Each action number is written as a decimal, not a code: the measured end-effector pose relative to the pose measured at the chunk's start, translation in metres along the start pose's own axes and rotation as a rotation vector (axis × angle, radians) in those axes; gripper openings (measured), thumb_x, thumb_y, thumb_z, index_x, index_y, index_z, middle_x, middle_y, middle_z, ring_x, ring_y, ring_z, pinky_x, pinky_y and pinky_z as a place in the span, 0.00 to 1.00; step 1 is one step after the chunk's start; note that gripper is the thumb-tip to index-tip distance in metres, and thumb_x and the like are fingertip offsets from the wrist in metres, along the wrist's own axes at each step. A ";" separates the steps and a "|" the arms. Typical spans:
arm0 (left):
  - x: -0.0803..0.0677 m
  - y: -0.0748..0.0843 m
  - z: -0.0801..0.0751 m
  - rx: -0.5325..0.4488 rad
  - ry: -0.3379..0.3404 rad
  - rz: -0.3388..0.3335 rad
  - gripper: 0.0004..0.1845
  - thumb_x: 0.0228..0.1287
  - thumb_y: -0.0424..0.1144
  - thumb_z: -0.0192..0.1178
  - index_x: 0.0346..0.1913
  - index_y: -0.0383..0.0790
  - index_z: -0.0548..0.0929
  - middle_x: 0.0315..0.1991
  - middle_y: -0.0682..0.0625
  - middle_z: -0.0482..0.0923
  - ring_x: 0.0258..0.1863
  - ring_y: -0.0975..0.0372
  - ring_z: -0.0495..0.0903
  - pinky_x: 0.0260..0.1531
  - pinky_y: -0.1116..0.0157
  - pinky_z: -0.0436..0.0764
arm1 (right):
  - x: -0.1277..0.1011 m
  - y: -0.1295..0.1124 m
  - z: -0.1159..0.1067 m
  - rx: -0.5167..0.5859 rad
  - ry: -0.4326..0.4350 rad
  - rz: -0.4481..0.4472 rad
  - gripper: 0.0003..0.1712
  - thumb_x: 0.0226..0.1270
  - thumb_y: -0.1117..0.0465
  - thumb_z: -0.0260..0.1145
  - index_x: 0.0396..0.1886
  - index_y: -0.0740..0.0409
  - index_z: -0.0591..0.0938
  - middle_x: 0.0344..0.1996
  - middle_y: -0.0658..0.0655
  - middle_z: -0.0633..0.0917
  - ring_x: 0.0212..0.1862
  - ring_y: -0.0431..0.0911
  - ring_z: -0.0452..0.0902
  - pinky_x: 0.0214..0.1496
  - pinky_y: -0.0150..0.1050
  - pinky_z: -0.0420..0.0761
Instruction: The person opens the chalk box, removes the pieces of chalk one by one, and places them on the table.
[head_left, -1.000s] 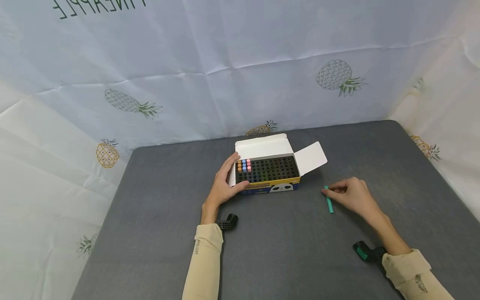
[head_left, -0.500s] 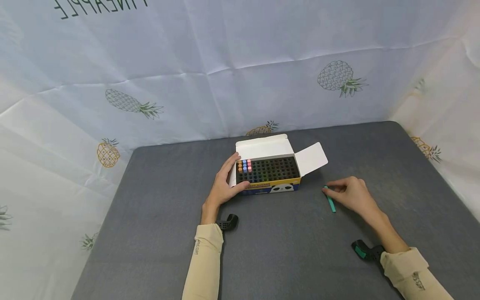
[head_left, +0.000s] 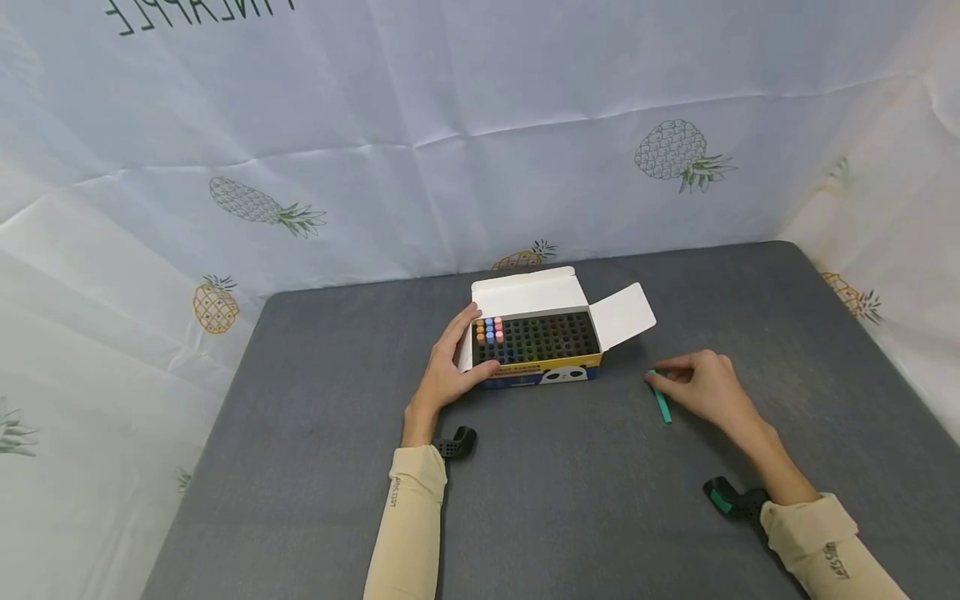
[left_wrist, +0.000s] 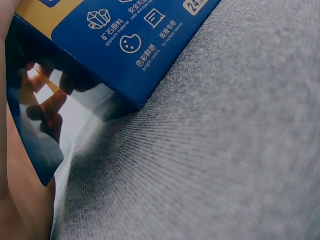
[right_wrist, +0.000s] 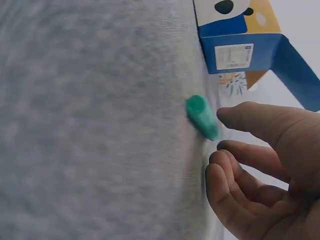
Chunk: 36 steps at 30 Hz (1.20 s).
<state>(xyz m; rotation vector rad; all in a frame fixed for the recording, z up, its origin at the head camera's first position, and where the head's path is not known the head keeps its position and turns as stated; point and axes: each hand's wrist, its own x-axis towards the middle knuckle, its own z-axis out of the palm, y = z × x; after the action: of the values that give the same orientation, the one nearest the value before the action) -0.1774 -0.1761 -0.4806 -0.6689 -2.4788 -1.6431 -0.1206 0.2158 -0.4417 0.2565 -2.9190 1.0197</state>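
An open chalk box [head_left: 542, 367] stands mid-table, its black tray holding a few orange, blue and pink sticks [head_left: 489, 331] at the left end; most holes are empty. My left hand [head_left: 447, 371] grips the box's left end, thumb on the front and fingers by the side flap. The box's blue side [left_wrist: 135, 50] fills the left wrist view. A green chalk stick [head_left: 662, 404] lies flat on the table, right of the box. My right hand [head_left: 701, 387] rests beside it, fingers loosely curled. One fingertip [right_wrist: 235, 116] reaches the green chalk stick's [right_wrist: 202, 117] end.
The grey felt table [head_left: 600, 500] ends at a white pineapple-printed sheet [head_left: 480, 167] behind and on both sides. The box's white flaps [head_left: 626, 315] stick out to the back and right. Black camera mounts [head_left: 456, 443] sit at both wrists.
The green chalk has turned slightly under the right fingertips, its near end shifting right. The left hand and the box have stayed put.
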 end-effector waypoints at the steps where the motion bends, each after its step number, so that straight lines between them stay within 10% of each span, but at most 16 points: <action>1: 0.000 0.000 0.000 0.004 0.001 0.000 0.54 0.54 0.77 0.63 0.78 0.50 0.65 0.82 0.48 0.55 0.82 0.52 0.55 0.78 0.43 0.62 | 0.000 -0.001 -0.001 -0.002 0.022 -0.016 0.15 0.63 0.61 0.75 0.41 0.70 0.90 0.27 0.62 0.91 0.22 0.34 0.78 0.22 0.30 0.74; 9: 0.001 -0.002 0.002 0.016 0.005 -0.003 0.55 0.52 0.80 0.61 0.78 0.52 0.66 0.82 0.50 0.56 0.82 0.53 0.55 0.78 0.44 0.63 | -0.002 -0.010 -0.013 0.210 0.231 -0.152 0.12 0.58 0.70 0.76 0.42 0.69 0.90 0.31 0.45 0.90 0.30 0.20 0.79 0.34 0.17 0.79; 17: 0.001 -0.003 0.002 -0.017 -0.005 0.008 0.53 0.54 0.76 0.64 0.78 0.50 0.66 0.83 0.49 0.55 0.83 0.53 0.54 0.78 0.43 0.62 | 0.000 -0.036 -0.033 0.463 0.388 -0.196 0.14 0.59 0.76 0.73 0.46 0.73 0.88 0.35 0.33 0.87 0.36 0.29 0.84 0.42 0.18 0.82; 26: 0.000 0.003 0.000 -0.022 -0.004 -0.008 0.46 0.58 0.39 0.74 0.78 0.41 0.65 0.82 0.41 0.54 0.82 0.47 0.54 0.78 0.41 0.61 | 0.023 -0.073 -0.022 0.514 0.357 -0.274 0.12 0.58 0.78 0.73 0.43 0.73 0.89 0.37 0.37 0.86 0.40 0.30 0.84 0.49 0.21 0.83; 33: -0.003 0.040 -0.007 -0.040 -0.022 -0.011 0.44 0.61 0.43 0.74 0.75 0.29 0.66 0.80 0.32 0.55 0.81 0.41 0.54 0.77 0.40 0.61 | 0.046 -0.096 0.001 0.582 0.252 -0.309 0.10 0.62 0.74 0.72 0.43 0.71 0.89 0.39 0.47 0.86 0.41 0.33 0.83 0.51 0.25 0.84; 36: -0.001 0.028 -0.004 -0.038 -0.020 -0.004 0.44 0.61 0.41 0.74 0.76 0.31 0.65 0.81 0.35 0.54 0.81 0.42 0.53 0.77 0.40 0.60 | 0.055 -0.105 0.014 0.579 0.202 -0.334 0.11 0.63 0.73 0.72 0.45 0.70 0.89 0.39 0.57 0.87 0.41 0.31 0.82 0.50 0.25 0.85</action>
<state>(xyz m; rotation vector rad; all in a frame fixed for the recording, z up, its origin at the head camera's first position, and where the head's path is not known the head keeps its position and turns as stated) -0.1654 -0.1709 -0.4557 -0.6881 -2.4701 -1.6977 -0.1571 0.1184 -0.3833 0.5901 -2.2378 1.6760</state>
